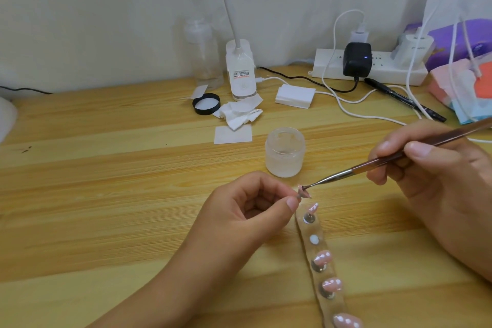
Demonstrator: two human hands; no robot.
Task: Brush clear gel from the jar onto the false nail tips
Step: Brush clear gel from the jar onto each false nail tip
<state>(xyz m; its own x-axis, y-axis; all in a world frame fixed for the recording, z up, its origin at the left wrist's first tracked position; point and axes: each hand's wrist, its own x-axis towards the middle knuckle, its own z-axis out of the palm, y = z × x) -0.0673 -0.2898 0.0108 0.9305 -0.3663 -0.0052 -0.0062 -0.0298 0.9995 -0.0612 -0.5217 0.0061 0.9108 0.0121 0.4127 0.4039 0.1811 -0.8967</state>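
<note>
Left hand (239,216) pinches one nail tip (303,192), right hand (439,176) grips the brush (332,177), bristles touching it. We see the open jar (285,153) just beyond, between both hands; wide counter (106,194) lies left.

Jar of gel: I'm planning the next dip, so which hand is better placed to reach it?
Probably the right hand: it grips the brush, and the open jar stands just beyond the brush's tip. The left hand is busy pinching a nail tip.
</note>
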